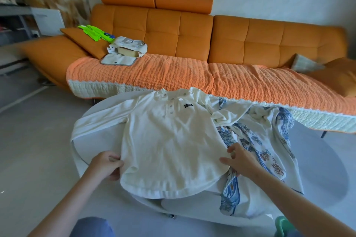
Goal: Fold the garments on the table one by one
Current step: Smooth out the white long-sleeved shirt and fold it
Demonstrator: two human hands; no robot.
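A cream long-sleeved shirt (169, 140) with a buttoned placket lies face up on the round white table (92, 113), its hem toward me and its left sleeve stretched out to the left. My left hand (106, 164) pinches the shirt's lower left side edge. On the lower right edge sits my right hand (240, 159), thumb and fingers spread and lightly curled; whether it grips the cloth is unclear. A white garment with a blue and orange print (258, 146) lies crumpled to the right, partly under the shirt's right sleeve.
An orange sofa (192, 31) with an orange knitted throw (192, 75) stands right behind the table. On its left seat lie a green item (94, 32), a cloth bag (131, 46) and a pouch (117, 61). Grey floor surrounds the table.
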